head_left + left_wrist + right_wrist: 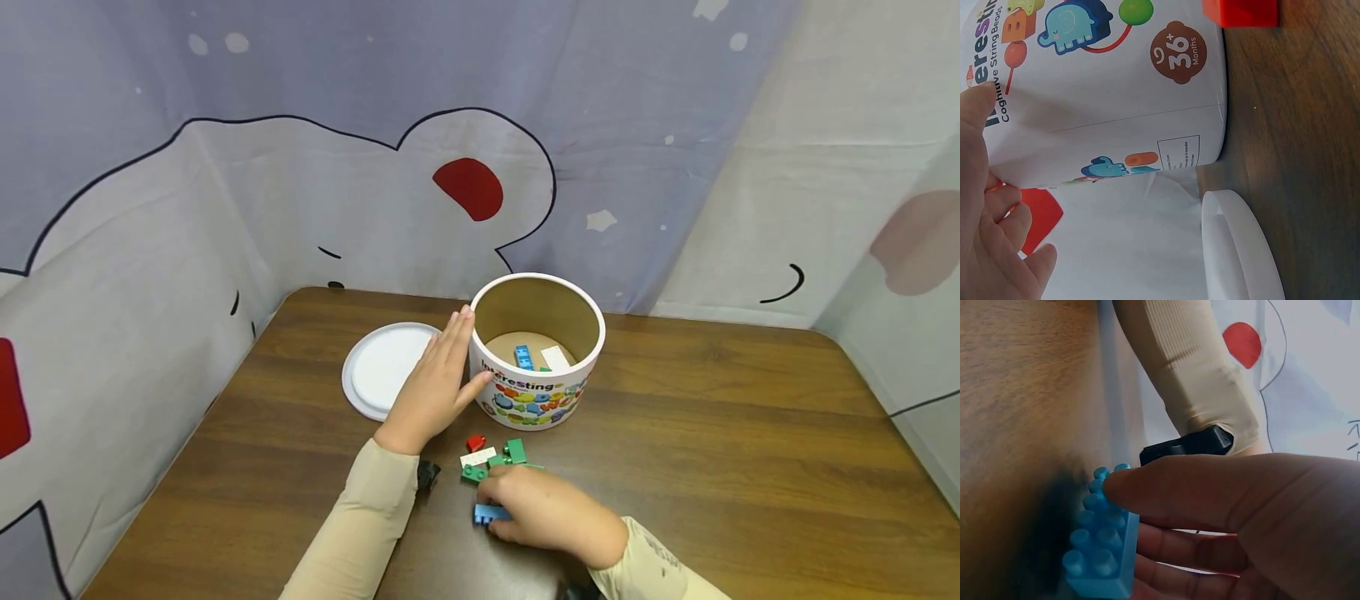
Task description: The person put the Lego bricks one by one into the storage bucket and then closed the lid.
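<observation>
My right hand (536, 508) pinches a blue building brick (1104, 544) between thumb and fingers, low over the table in front of the loose bricks. Its studs show in the right wrist view. My left hand (435, 379) rests with straight fingers against the left side of a round white tub (528, 408) with printed toy pictures. Inside the tub lie a blue brick (523, 357), a white brick (555, 358) and a bit of green. Beyond my right hand are green bricks (515, 451), a white brick (478, 457) and a red piece (476, 442); my fingers partly hide this group.
A round white lid (386, 367) lies on the wooden table (720, 433), left of the tub. A printed cloth (337, 192) hangs behind and beside the table. Black wrist gear (427, 475) sits under the left sleeve.
</observation>
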### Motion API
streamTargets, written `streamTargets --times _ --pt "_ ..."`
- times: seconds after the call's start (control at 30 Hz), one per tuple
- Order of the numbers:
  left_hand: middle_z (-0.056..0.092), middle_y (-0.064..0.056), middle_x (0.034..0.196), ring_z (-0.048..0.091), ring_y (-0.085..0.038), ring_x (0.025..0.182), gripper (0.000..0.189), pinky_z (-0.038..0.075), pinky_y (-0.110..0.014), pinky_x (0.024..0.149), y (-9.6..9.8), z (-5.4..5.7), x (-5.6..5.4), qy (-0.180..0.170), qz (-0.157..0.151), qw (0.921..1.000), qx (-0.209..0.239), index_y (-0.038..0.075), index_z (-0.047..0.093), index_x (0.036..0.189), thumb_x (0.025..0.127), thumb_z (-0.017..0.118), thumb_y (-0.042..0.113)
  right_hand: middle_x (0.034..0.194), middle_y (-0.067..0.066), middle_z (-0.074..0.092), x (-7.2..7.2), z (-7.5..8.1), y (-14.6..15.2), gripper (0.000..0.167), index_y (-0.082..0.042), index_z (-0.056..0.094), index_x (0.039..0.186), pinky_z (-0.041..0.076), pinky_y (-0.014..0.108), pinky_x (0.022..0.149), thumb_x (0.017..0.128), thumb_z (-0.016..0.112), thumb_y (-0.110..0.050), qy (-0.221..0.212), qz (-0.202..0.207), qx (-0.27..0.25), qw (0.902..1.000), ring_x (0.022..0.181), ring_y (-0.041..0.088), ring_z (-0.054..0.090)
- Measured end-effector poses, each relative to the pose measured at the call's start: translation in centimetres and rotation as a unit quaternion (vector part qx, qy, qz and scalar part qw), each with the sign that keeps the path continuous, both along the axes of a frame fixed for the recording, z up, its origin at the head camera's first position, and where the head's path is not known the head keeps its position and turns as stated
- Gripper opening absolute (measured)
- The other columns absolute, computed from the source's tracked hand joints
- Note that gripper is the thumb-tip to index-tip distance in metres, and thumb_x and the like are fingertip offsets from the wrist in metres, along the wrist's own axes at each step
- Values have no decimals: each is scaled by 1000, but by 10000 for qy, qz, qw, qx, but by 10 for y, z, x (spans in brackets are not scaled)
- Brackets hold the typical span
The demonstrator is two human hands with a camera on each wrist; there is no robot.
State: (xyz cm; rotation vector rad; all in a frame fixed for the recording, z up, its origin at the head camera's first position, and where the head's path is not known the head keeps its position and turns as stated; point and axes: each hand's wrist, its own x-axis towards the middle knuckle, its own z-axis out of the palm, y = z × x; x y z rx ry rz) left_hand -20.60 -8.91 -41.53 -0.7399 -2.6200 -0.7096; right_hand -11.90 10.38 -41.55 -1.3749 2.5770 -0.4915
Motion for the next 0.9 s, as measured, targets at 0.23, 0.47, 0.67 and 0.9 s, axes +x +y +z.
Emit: streamTargets --times 0.23,0.47,0.67,0.9 --pt "14 -10 169 13 -23 155 82 17 -49 123 0 0 0 -17 -10 10000 -6 4 14 162 103 61 37 90 -4 63 -2 7 6 11 -7 72 94 47 14 70 85 79 -10 -48 -93 -235 9997 76 -1 51" --pt "14 -10 169 12 -23 155 83 17 -48 124 0 0 0 -43 15 10000 -7 4 14 162 103 61 37 88 -4 62 -6 15 13 12 -6 73 96 48 16 69 86 78 -8 35 -261 -570 9980 75 0 49" --pt "14 -10 169 11 -22 156 83 16 -48 124 0 0 0 -58 31 10000 -8 4 14 163 102 61 37 87 -4 62 -9 22 21 14 -6 72 97 49 19 68 85 78 -9 178 -506 -907 9944 74 4 53" --pt "14 -11 169 13 -24 155 84 18 -50 123 0 0 0 3 24 10000 -42 3 14 162 102 62 37 87 -6 64 -14 30 29 13 -7 73 100 51 22 70 88 77 -10 203 -640 -1304 9892 77 10 59"
